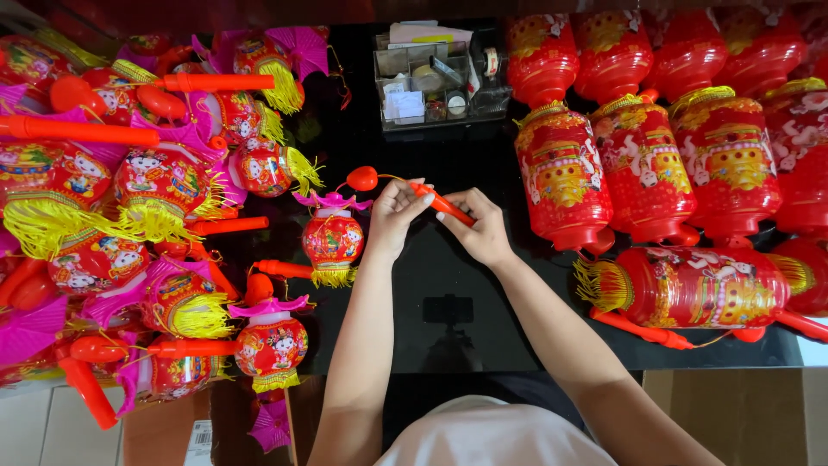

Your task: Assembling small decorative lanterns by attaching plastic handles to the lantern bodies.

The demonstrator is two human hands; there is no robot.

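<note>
Both my hands meet over the black table (448, 276), holding an orange-red plastic stick (442, 204). My left hand (392, 216) pinches its upper end, my right hand (479, 229) grips its lower end. A thin wire runs from the stick to a red bulb-shaped knob (362, 179). Below that knob hangs a small red lantern (332, 237) with a pink top and a yellow tassel fringe, lying just left of my left hand.
Many small finished lanterns with sticks (147, 198) are piled on the left. Large red cylindrical lanterns (655, 155) lie in rows on the right. A clear organiser box (431, 78) with tape and small items stands at the back centre. A cardboard box (733, 406) sits lower right.
</note>
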